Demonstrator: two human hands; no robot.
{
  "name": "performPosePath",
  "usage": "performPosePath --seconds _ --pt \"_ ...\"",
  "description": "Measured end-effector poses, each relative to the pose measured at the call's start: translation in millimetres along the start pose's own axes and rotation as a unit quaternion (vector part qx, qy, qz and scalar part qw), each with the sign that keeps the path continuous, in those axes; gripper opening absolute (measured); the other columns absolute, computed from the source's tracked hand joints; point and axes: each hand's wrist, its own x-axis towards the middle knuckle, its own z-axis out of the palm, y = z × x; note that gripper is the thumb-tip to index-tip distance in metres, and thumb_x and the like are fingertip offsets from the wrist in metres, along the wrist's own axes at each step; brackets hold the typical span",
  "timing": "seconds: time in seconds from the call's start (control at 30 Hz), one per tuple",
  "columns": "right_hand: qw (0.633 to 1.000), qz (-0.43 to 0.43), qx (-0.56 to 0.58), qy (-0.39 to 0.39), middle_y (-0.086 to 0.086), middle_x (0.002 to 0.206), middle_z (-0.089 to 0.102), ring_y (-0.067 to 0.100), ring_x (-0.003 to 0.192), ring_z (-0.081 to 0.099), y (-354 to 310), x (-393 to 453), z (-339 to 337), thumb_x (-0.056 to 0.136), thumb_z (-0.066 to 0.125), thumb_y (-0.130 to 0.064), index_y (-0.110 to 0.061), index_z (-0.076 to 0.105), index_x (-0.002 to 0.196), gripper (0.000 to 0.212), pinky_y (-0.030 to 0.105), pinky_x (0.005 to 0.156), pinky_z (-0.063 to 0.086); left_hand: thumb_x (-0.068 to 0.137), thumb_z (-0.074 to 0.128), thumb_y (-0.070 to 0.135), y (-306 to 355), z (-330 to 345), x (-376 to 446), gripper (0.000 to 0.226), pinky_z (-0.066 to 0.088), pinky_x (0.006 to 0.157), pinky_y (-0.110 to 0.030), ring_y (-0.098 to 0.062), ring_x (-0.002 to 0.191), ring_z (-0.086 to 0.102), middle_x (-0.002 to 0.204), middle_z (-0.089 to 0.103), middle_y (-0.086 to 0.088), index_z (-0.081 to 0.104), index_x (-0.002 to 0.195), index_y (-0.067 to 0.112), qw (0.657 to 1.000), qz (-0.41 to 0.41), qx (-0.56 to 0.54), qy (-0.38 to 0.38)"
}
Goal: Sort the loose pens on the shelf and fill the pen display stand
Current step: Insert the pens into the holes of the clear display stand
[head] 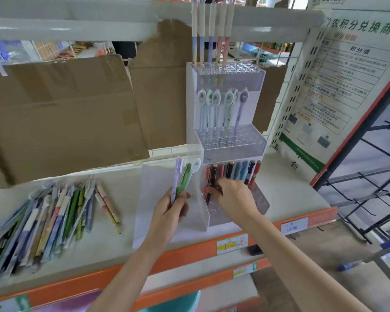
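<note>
While the left hand (175, 204) holds three spare pens (185, 176) bunched upright in its curled fingers, just at nine o'clock of the stand's bottom row, the right hand (231, 197) is down at that row with its fingers closed around a black pen (212, 183), whose tip points into the holes.

From the head view, the only one there is, the step looks like seating this pen in the lowest tier of the clear pen stand (227, 140). To do it well I would keep the pen tilted like its neighbours, steer the tip into a free hole at the left end, and push gently so the dark and red pens (239, 171) beside it are not knocked loose.

The stand has three tiers. At twelve o'clock, the top one holds a few tall pastel pens (209, 39) on its left side, with many holes free. The middle one carries a row of pens with round toppers (221, 109). The bottom one is nearly lined across.

At nine o'clock, well apart from the stand, the loose pens (52, 217) lie in a heap on the shelf (126, 199), so much sorting remains.
</note>
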Motion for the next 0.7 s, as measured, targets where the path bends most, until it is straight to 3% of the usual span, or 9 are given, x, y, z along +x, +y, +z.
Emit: performPosePath --seconds 0.27,0.53,0.7 --pt "0.998 0.005 0.001 -0.059 0.014 0.098 0.067 0.030 0.088 0.063 4.7 -1.8 -3.6 0.095 0.051 -0.035 -0.011 0.059 0.112 0.031 0.036 0.076 0.052 0.098 0.043 0.016 7.2 8.0 -2.8 0.020 0.025 0.042 -0.010 -0.005 0.044 0.030 0.050 0.035 0.008 0.062 0.090 0.013 0.999 0.029 -0.015 -0.037" --pt "0.997 -0.009 -0.014 -0.074 0.013 0.100 0.067 0.031 0.087 0.063 5.6 0.3 -1.0 0.096 0.049 -0.031 -0.018 0.056 0.117 0.026 0.040 0.076 0.053 0.099 0.041 0.012 10.4 13.3 -4.9 0.026 0.025 0.044 -0.011 -0.007 0.049 0.031 0.056 0.032 0.002 0.062 0.084 0.011 0.998 0.007 -0.058 -0.025" --pt "0.998 -0.006 0.001 -0.060 0.016 0.098 0.066 0.032 0.088 0.063 5.4 1.3 1.2 0.095 0.050 -0.032 -0.013 0.056 0.119 0.031 0.040 0.076 0.053 0.099 0.039 0.012 15.5 12.1 -7.2 0.026 0.023 0.041 -0.010 -0.005 0.044 0.027 0.057 0.028 -0.001 0.061 0.085 0.010 0.998 0.011 -0.061 -0.020"
